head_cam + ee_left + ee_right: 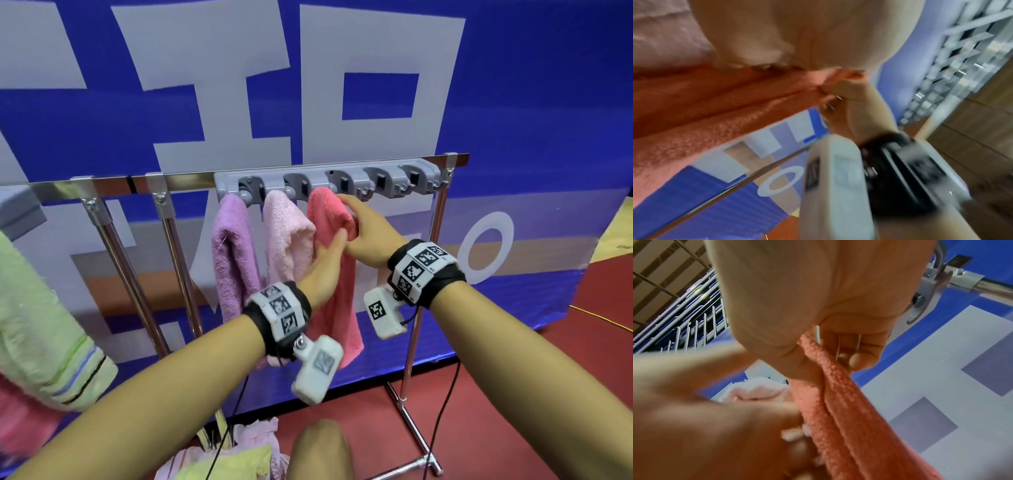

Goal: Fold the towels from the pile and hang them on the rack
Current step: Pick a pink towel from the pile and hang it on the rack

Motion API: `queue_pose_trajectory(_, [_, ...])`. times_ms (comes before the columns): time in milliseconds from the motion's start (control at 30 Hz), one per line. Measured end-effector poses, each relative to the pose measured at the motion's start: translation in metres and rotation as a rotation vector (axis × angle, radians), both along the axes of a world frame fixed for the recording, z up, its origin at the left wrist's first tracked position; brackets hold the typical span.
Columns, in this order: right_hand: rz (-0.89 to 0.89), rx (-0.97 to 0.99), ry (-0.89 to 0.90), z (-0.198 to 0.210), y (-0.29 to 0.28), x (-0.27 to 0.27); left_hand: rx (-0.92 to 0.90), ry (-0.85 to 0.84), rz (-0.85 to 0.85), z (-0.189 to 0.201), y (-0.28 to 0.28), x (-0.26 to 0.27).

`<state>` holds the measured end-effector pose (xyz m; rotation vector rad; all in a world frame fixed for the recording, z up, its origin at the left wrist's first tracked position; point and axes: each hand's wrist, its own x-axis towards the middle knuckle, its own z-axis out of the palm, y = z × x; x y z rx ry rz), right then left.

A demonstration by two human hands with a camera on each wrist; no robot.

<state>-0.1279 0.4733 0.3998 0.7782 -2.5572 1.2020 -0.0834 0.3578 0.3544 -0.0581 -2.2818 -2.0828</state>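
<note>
While both hands work the same towel, status:

Right hand: right hand (368,236) wraps the coral towel (337,308) just under the top fold; right wrist view shows thumb on one side and curled fingers (857,360) on the other, cloth bunched between them. Firm grip.
Left hand: left hand (323,270) sits directly below and to the left of that grip, touching the right hand, fingers into the towel's left edge. Left wrist view is blurred; fingers look curled round the cloth.
Coral towel: top fold is up at the grey hook bar (329,181), just above the grip, third from the left. Folded length hangs straight down below both hands.
Left of grip: pale pink towel (286,236) hangs just beside the coral one, touching the left hand. Purple towel (234,260) hangs one place further left.
Right of grip: bar's other holders, bare.
Above grip: hook bar is mounted on the steel rack (411,342), top rail running both ways.
Below grip: pile of towels (222,459) on the red floor (513,394), yellow and pale pink, near the rack's foot.
Far left of grip: a green towel (37,325) hangs, striped at its lower edge.
Behind: blue banner (531,120) with large pale lettering.
</note>
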Motion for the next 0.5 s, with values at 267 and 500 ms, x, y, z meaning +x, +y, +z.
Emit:
queue_pose_trajectory(267, [-0.150, 0.063, 0.081, -0.015, -0.001, 0.007, -0.417, 0.275, 0.260, 0.009, -0.011, 0.009])
queue_pose_trajectory(500, [-0.310, -0.015, 0.243, -0.016, 0.000, 0.003, -0.656, 0.225, 0.288, 0.022, -0.012, 0.002])
